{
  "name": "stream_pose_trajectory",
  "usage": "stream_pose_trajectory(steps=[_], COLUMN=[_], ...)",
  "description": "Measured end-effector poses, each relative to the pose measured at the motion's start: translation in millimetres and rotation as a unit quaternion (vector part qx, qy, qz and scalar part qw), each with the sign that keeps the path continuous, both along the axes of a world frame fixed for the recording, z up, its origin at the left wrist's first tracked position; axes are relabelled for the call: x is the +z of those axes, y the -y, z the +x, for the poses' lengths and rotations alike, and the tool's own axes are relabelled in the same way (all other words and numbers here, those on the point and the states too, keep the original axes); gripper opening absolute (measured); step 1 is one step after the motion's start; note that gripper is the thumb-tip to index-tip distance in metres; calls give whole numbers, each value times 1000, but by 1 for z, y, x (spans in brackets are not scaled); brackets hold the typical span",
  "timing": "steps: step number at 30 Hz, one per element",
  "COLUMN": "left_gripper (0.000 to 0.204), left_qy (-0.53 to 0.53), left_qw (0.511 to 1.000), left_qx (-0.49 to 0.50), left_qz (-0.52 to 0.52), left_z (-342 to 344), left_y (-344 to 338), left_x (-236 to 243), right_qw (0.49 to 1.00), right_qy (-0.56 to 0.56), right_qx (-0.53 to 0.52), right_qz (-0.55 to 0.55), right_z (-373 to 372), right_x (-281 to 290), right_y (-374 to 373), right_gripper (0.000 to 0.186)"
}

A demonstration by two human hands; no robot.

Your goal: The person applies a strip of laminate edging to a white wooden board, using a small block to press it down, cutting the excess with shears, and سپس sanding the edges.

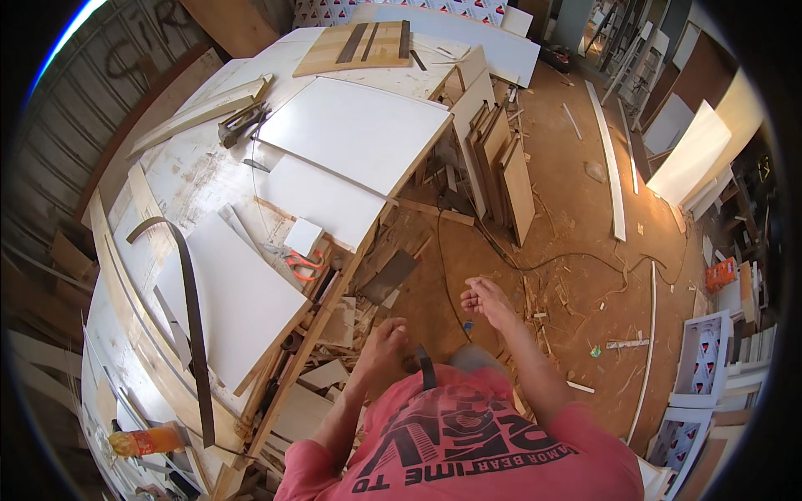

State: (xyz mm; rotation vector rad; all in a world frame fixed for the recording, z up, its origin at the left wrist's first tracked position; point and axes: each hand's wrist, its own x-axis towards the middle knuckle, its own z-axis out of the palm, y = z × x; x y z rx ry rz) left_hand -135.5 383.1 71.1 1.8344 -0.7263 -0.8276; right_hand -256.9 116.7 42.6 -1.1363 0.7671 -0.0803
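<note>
My left hand [387, 343] is closed, fingers curled, in front of my body near the workbench edge. Just beside it a short dark strip [426, 367] stands up against my red shirt; whether the fingers grip it is hidden. Farther right and a little ahead, my right hand [488, 302] is raised over the floor with its fingers curled in, and nothing shows in it. Left of my hands, a white panel [234, 288] lies on the bench, with a long dark edging strip [194, 317] curving over it. Red-handled scissors [304, 265] rest beside a small white block [303, 236].
Larger white panels [351, 125] and a striped wooden board [355, 48] lie farther along the bench [196, 179]. Boards [501, 163] lean at its side. A black cable [543, 265] crosses the scrap-strewn floor. An orange bottle [149, 440] lies at the lower left.
</note>
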Motion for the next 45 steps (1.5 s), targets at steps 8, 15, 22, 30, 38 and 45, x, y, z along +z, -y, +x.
stream_pose_trajectory(steps=[8,15,22,30,38,45], left_gripper=[36,32,38,46,36,31], left_qy=[-124,-162,-140,-200,-287,-299], left_qw=[967,889,873,828,772,766], left_qx=[222,424,463,496,448,437], left_qz=[-22,-63,-58,-170,-348,-365], left_z=[62,100,147,205,278,235], left_y=[54,115,183,213,220,263], left_x=[7,6,27,59,33,88], right_qw=[996,992,995,954,952,966], right_qy=[80,111,-5,78,173,234], right_qx=[29,-41,42,5,7,-50], right_qz=[35,48,86,289,253,101], right_z=[201,341,330,351,369,311], right_x=[-17,-69,6,30,69,130], right_y=[114,178,192,202,184,209], right_gripper=[40,43,38,47,50,50])
